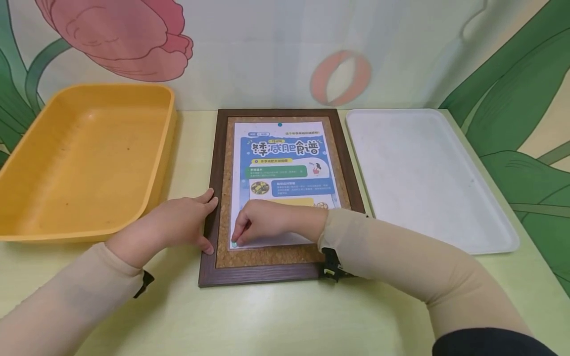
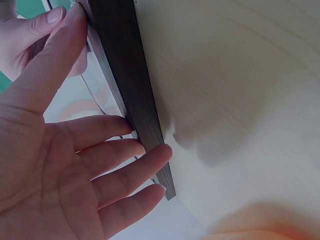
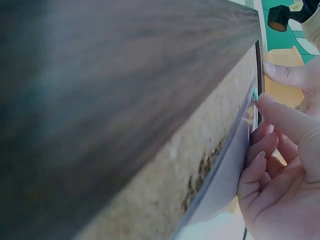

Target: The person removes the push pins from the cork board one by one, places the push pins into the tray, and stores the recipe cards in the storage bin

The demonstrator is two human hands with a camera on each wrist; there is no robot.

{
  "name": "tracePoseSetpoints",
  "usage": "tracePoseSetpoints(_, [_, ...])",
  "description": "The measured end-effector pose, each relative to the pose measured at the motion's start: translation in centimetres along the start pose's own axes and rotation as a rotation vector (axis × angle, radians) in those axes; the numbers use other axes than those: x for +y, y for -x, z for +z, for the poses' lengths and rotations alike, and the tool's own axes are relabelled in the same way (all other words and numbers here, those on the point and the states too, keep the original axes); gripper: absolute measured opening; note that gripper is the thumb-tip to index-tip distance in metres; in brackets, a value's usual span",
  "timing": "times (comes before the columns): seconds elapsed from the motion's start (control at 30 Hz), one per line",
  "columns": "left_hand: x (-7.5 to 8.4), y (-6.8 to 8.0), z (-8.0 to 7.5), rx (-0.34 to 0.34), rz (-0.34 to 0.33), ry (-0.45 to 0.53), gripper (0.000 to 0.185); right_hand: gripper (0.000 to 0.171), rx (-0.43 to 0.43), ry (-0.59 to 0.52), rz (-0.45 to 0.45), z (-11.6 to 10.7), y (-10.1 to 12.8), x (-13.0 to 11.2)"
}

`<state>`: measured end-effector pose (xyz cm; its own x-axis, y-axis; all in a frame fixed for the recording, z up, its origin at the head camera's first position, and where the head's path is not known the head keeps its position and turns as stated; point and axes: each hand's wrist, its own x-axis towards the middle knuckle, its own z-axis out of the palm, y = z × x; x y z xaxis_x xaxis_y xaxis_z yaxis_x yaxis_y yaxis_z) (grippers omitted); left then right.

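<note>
The green pin (image 1: 234, 244) sits at the lower left corner of the poster (image 1: 285, 168), and I have it pinched between the thumb and forefinger of my right hand (image 1: 262, 222), the other fingers curled in beside them. The poster lies flat on the cork of the framed board (image 1: 267, 269), its top edge held by another pin (image 1: 280, 124) at the middle. The board lies square on the counter (image 1: 249, 321), its long sides running away from me.

My left hand (image 1: 178, 225) rests against the board's left edge, fingers straight and relaxed, thumb along the dark wood and fingertips touching the frame; it grips nothing.

Left of the board, just beside my left hand, stands a yellow tub (image 1: 84, 158), its near rim close to my wrist with only a narrow strip of counter between tub and frame. Right of the board lies a white tray (image 1: 427, 178), near the frame's right edge but apart from it. In front of the board the counter runs open toward me.
</note>
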<state>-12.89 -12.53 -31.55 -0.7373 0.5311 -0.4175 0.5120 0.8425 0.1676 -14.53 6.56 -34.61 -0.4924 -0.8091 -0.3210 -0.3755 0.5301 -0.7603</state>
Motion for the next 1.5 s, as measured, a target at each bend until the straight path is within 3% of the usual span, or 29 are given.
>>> tracePoseSetpoints(0.43, [-0.1, -0.09, 0.18, -0.001, 0.001, 0.003, 0.104, 0.004, 0.014, -0.026, 0.078, 0.22, -0.19, -0.5])
tracePoseSetpoints(0.97, [0.17, -0.11, -0.08, 0.001, 0.008, -0.013, 0.103, 0.01, -0.029, -0.009, 0.027, -0.08, -0.05, -0.16])
tracePoseSetpoints(1.5, [0.05, -0.1, 0.07, 0.013, 0.013, -0.008, 0.104, 0.01, -0.076, 0.076, -0.008, -0.25, -0.58, -0.31])
